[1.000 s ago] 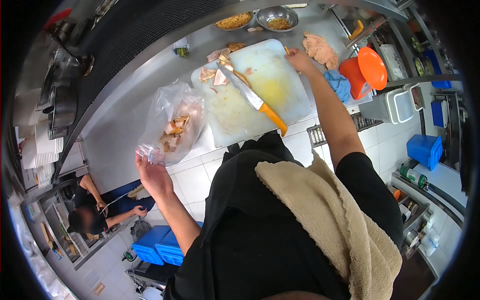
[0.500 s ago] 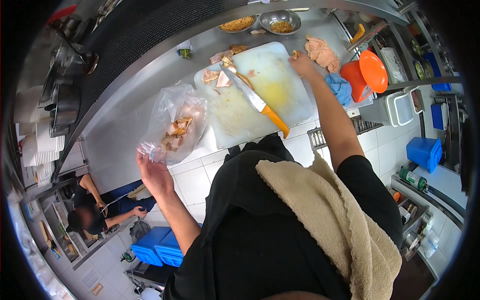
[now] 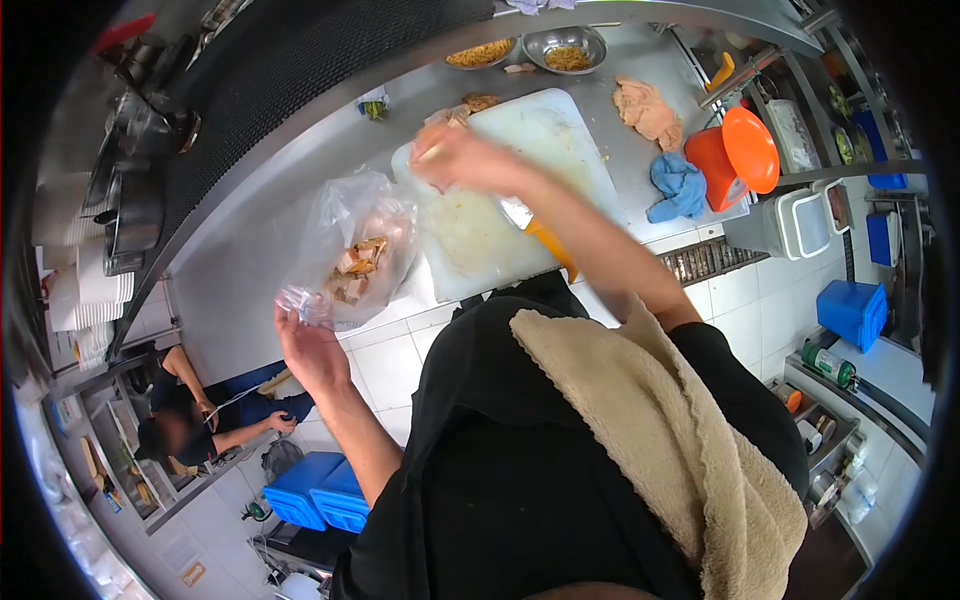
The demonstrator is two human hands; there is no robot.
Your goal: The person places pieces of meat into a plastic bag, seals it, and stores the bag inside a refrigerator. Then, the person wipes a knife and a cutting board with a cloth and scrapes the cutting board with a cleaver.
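Note:
My left hand (image 3: 314, 352) is closed on the gathered edge of a clear plastic bag (image 3: 335, 220). Chunks of browned meat (image 3: 358, 262) lie inside the bag. Over the left part of the white cutting board (image 3: 470, 250), my right hand (image 3: 455, 160) is blurred, its fingers curled. A small pale thing seems to be in them, too smeared to name. The right forearm crosses a knife (image 3: 550, 245) with an orange handle; most of its blade is hidden. At the board's far left corner, more meat pieces (image 3: 480, 102) show partly behind the hand.
Two metal bowls, one a silver bowl (image 3: 590, 42), hold shredded food at the back. A peach cloth (image 3: 648, 112), a blue cloth (image 3: 677, 185) and an orange scale (image 3: 712, 165) stand right of the board. Another person (image 3: 190, 420) is at lower left.
My right hand has swept left from the board's right edge to the meat pieces at its far left. My left hand and the bag have hardly moved.

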